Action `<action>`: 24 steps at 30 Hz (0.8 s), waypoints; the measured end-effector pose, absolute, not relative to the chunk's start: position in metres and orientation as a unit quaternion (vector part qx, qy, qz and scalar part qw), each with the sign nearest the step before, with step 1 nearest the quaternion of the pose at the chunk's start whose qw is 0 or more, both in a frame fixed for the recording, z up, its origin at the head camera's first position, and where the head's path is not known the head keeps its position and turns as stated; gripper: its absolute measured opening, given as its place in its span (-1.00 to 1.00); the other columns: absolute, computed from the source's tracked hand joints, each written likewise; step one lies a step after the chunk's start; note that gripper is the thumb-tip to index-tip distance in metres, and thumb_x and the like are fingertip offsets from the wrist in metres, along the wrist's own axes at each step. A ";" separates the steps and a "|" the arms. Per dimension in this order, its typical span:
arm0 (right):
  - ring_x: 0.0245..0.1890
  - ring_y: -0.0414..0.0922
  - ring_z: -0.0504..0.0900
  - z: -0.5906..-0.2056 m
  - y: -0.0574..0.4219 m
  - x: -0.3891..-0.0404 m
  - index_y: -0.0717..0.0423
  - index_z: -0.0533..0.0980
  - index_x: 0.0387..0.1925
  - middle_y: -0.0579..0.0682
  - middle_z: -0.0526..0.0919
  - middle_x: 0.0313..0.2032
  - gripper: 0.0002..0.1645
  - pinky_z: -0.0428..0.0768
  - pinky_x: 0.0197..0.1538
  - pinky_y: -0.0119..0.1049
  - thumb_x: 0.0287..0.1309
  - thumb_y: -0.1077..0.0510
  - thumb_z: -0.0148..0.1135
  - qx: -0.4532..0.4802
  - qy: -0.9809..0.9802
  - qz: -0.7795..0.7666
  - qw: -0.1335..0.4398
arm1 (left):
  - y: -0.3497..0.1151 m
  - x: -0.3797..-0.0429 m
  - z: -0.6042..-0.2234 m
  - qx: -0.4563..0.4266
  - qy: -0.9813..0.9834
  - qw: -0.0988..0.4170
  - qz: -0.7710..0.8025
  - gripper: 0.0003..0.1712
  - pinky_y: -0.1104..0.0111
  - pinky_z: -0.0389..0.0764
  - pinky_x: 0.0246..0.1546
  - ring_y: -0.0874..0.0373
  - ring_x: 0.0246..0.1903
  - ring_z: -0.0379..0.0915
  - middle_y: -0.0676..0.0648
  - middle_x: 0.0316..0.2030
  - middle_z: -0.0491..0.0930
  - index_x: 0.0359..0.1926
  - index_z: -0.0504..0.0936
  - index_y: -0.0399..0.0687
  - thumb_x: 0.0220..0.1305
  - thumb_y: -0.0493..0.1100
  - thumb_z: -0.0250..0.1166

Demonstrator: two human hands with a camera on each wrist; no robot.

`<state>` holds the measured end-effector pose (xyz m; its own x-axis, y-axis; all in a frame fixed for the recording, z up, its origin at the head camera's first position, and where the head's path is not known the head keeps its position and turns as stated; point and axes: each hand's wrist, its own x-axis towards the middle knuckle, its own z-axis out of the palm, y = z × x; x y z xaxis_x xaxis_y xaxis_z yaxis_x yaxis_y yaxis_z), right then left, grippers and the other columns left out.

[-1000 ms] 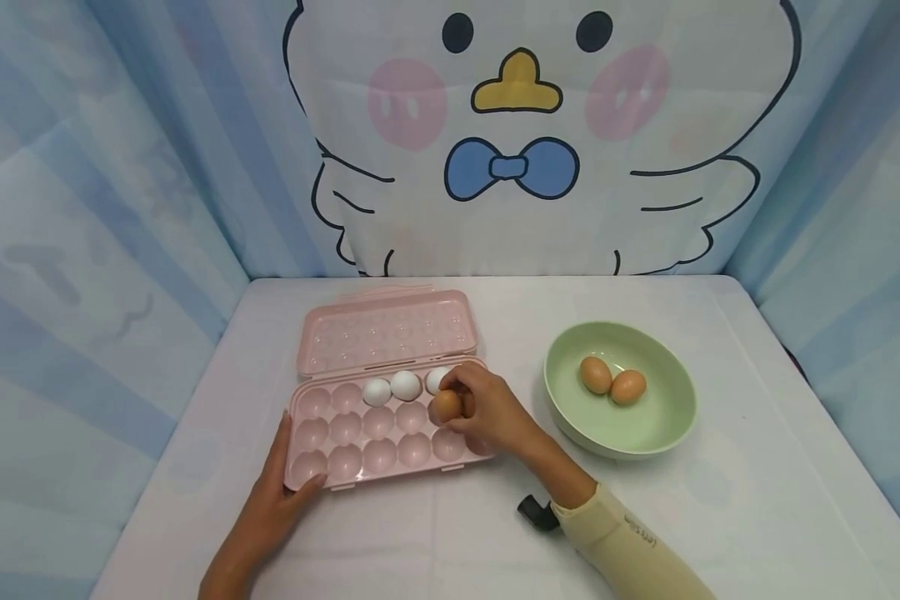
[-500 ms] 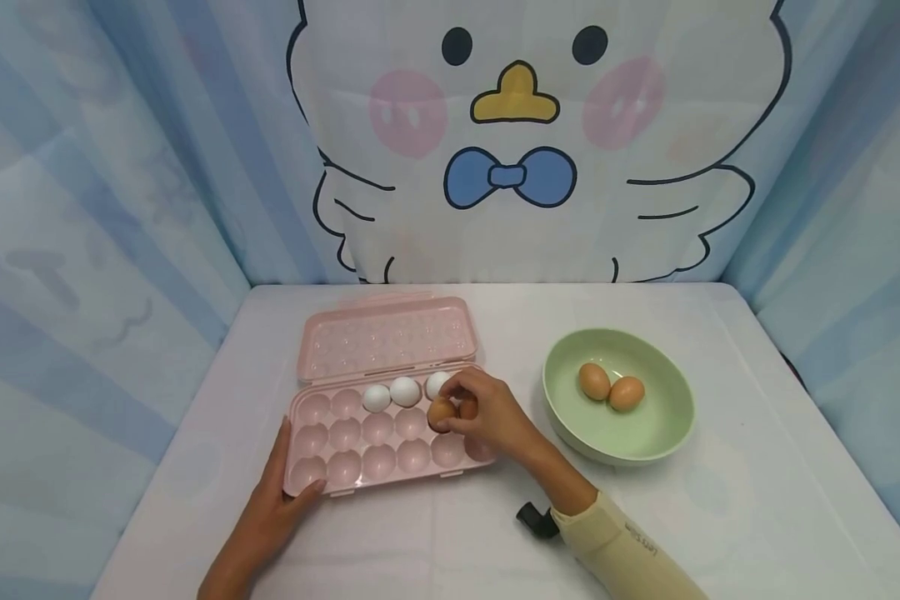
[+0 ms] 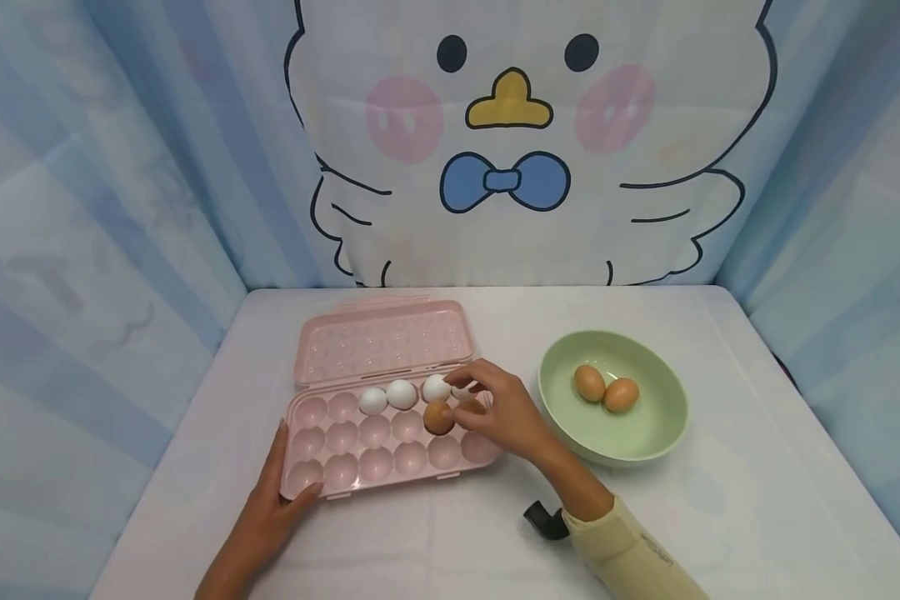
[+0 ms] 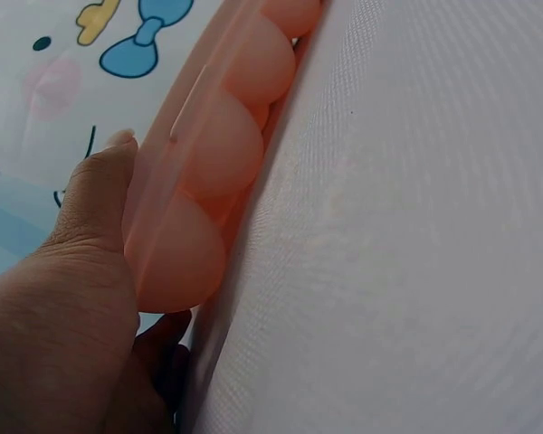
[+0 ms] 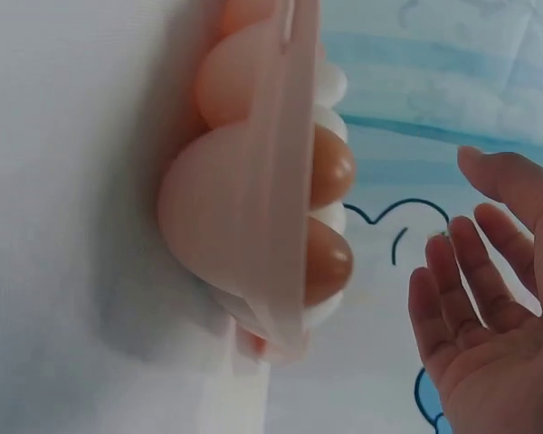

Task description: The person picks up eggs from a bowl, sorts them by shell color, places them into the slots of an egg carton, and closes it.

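Note:
A pink egg box point(image 3: 376, 464) lies with its lid folded back, and my left hand point(image 3: 267, 508) grips its left end. In the left wrist view the thumb point(image 4: 100, 194) lies on the rim and fingers show lower down. My right hand point(image 3: 506, 412) hovers over the box's right part. Thumb and fingers stand apart, holding nothing, as the right wrist view shows. Just beside them a brown egg point(image 3: 438, 417) sits in a middle-row cup. Another brown egg point(image 5: 328, 260) sits near it, partly hidden by the hand in the head view. Several white eggs point(image 3: 401, 394) sit in the back row.
A green bowl point(image 3: 607, 437) stands to the right, with one brown egg point(image 3: 589, 382) touching another brown egg point(image 3: 621, 395) inside. A black piece point(image 3: 546, 521) sticks out by the right sleeve point(image 3: 630, 550). Printed curtains surround the white table point(image 3: 390, 550).
My right hand has let go of the brown egg, which now rests in a middle-row cup; the fingers have spread and drawn slightly right. The left hand keeps its place on the box.

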<state>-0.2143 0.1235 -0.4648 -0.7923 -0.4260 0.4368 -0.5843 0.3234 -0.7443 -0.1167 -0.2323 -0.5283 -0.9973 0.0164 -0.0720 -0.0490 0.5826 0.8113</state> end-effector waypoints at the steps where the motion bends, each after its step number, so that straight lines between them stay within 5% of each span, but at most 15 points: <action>1: -0.02 0.03 0.67 -0.463 0.126 -0.214 0.18 0.64 0.01 0.07 0.69 -0.07 -0.56 0.69 0.04 -0.07 0.06 0.32 0.56 0.307 -0.812 0.490 0.085 | -0.232 -0.116 -0.528 -0.010 0.889 0.039 0.457 0.28 -0.27 -0.12 0.46 -0.27 0.58 -0.34 -0.10 0.65 -0.36 0.66 -0.44 0.31 0.36 0.22 0.36; 15: 0.05 -0.08 0.64 -0.451 0.198 -0.212 0.09 0.59 0.16 -0.02 0.67 0.03 -0.51 0.67 0.09 -0.09 0.21 0.23 0.51 0.191 -0.850 0.473 0.129 | -0.232 -0.116 -0.528 -0.002 0.887 0.045 0.460 0.28 -0.29 -0.10 0.44 -0.29 0.57 -0.34 -0.11 0.65 -0.39 0.66 -0.46 0.31 0.37 0.22 0.36; 24: 0.15 0.16 0.61 -0.451 0.241 -0.206 0.12 0.54 0.24 0.10 0.62 0.17 -0.47 0.59 0.17 0.12 0.33 0.05 0.44 0.106 -0.889 0.441 0.060 | -0.232 -0.117 -0.526 -0.011 0.889 0.056 0.454 0.28 -0.29 -0.10 0.44 -0.28 0.58 -0.35 -0.07 0.65 -0.42 0.64 -0.50 0.38 0.36 0.26 0.34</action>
<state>-0.2059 0.2407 -0.4508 -0.9703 -0.1354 0.2004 -0.2415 0.5884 -0.7717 -0.1168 -0.2320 -0.5264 -0.9936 0.0317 -0.1087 -0.0693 0.5882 0.8057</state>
